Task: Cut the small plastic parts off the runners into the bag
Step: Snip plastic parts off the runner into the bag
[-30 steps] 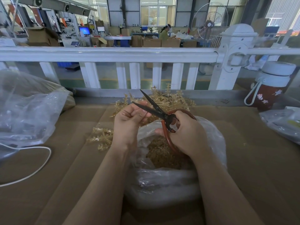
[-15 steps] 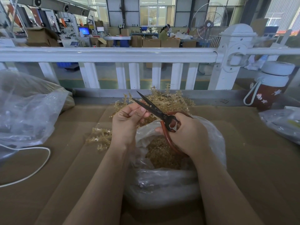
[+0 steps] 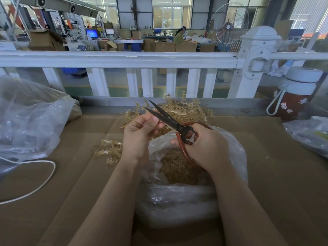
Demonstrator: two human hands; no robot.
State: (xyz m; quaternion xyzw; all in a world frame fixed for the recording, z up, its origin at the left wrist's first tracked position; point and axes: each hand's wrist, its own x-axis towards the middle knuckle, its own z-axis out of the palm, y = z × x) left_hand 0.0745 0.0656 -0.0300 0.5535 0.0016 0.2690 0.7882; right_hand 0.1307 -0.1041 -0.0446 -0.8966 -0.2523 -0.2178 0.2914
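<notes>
My right hand [image 3: 206, 146] grips black scissors [image 3: 166, 118] by their red loop handles, blades parted and pointing up-left. My left hand [image 3: 137, 135] is curled beside the blades, its fingers pinching a small amber runner that is mostly hidden behind them. Both hands hover over an open clear plastic bag [image 3: 177, 201] holding a heap of cut amber parts [image 3: 177, 167]. A pile of amber runners [image 3: 188, 110] lies behind the hands. A few more runners [image 3: 109, 150] lie to the left of my left wrist.
Brown cardboard [image 3: 284, 174] covers the table. A large crumpled clear bag [image 3: 30, 121] and a white cable [image 3: 40, 185] sit at left. A red bottle with a white lid [image 3: 294, 96] and another bag [image 3: 310, 134] are at right. A white railing [image 3: 124, 58] borders the far edge.
The scissors and both hands have shifted slightly up and away; the blades stay parted. The bag and piles have not moved.
</notes>
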